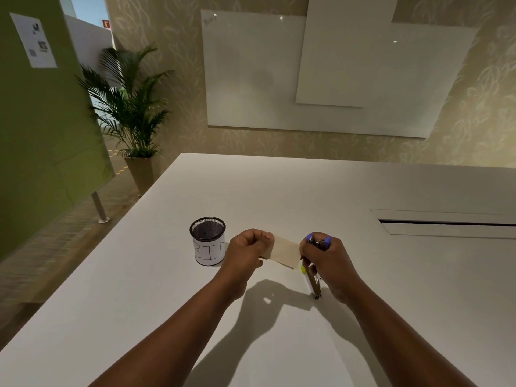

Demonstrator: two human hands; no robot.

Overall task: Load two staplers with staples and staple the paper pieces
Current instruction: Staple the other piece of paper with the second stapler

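left hand (247, 248) pinches paper (284, 251), right hand (328, 259) grips stapler (314, 277) (mesh cup (208, 241) beside left hand)

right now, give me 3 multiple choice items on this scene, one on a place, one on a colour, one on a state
1. Where does the mesh cup stand?
A. left of the left hand
B. right of the right hand
C. on the floor

2. What colour are the stapler tips above the right hand?
A. red
B. blue
C. green

3. What does the left hand do?
A. lies flat on the table
B. pinches the paper piece
C. grips the cup

Answers: 1 A, the cup sits on the table just left of that hand; 2 B, blue ends show above the fingers; 3 B, its fingers pinch the paper's left end.
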